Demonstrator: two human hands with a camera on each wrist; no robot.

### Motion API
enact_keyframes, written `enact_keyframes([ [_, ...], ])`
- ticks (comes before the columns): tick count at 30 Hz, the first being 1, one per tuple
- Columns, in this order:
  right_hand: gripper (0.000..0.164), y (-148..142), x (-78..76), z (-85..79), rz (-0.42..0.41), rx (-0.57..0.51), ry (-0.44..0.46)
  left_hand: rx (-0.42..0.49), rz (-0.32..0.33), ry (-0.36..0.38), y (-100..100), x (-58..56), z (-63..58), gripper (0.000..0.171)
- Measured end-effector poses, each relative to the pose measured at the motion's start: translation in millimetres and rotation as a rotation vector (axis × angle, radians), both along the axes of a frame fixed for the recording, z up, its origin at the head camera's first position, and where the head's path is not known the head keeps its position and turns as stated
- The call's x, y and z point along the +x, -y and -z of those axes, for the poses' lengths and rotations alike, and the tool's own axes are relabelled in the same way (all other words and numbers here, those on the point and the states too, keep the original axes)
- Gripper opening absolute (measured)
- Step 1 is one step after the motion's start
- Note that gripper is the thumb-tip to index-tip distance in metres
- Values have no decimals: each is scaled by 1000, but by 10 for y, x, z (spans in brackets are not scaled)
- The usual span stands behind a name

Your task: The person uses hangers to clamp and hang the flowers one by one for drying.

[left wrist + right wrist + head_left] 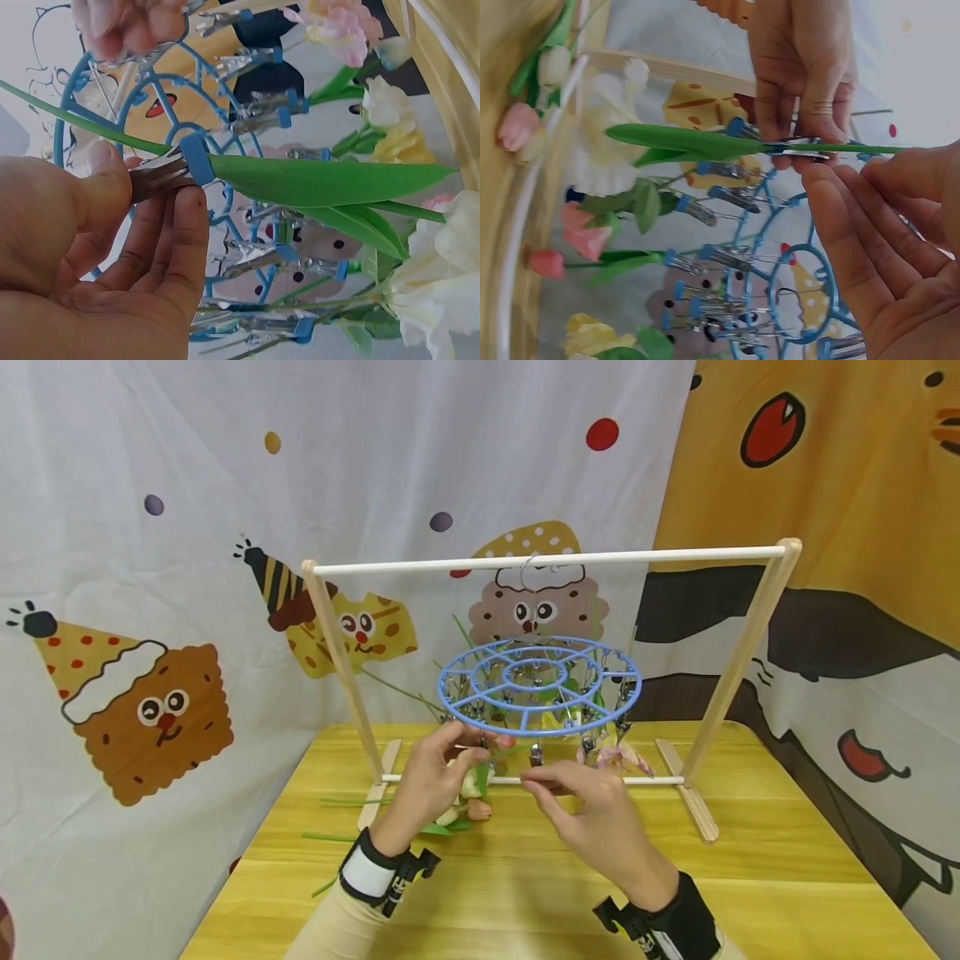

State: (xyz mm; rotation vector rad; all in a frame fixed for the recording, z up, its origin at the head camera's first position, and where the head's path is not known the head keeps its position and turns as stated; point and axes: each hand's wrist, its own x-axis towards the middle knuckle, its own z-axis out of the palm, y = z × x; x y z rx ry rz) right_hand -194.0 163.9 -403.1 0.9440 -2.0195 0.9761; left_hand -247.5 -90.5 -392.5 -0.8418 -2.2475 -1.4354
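- Head view: the left hand (pixel 431 768) is gripping at the near left edge of a round blue plastic hanger (pixel 536 689), whose concentric rings are hanging from a white horizontal rail (pixel 412 566) above the grip. The right hand (pixel 596 802) is hovering just right of that grip, under the rim. Thin green stems (pixel 330 837) are lying on the yellow wooden table (pixel 525 877), left of the grip.
- Left wrist view: thumb and fingers are pinching a silver metal clip with blue tips (pixel 169 171), and a long green leafy stem (pixel 315 180) is running through those tips, its leaves reaching beyond the grip toward a large white flower (pixel 431 300). The stem could be slipping free soon, I judge, if the pressure on the handles is spreading the tips, or if they are biting only leaf.
- Right wrist view: the right hand is extending relaxed fingers beside the grip, holding nothing visible; whether it is touching the stem, I cannot tell. Neighbouring clips (pixel 735 196) are crowding the grip, so leaves could be snagging; uneven pulling could be tilting the hanger.
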Motion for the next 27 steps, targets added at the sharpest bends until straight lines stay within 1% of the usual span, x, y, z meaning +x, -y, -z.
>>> enact_keyframes([
  [3, 30, -6, 12, 127, -8, 35, 40, -13, -49, -27, 55, -33, 22, 14],
  [5, 27, -4, 20, 221, -9, 62, 71, -3, -52, -35, 85, -63, 34, 14],
  [7, 28, 3, 23, 309, -23, 78, 97, 8, -55, -42, 113, -92, 47, 14],
  [10, 28, 4, 31, 415, -45, 104, 158, 14, -79, -29, 155, -119, 46, 14],
  [15, 26, -11, 31, 565, -84, 145, 250, 24, -141, 4, 248, -181, 45, 16],
  [18, 25, -9, 27, 643, -87, 171, 294, 46, -142, 21, 303, -227, 42, 18],
  [23, 24, 20, 20, 731, -66, 209, 359, 67, -127, 68, 382, -284, 37, 22],
  [25, 22, 39, 16, 748, -61, 224, 384, 59, -141, 68, 412, -305, 43, 22],
  [27, 22, 59, 9, 758, -59, 238, 409, 40, -162, 59, 443, -325, 57, 27],
])
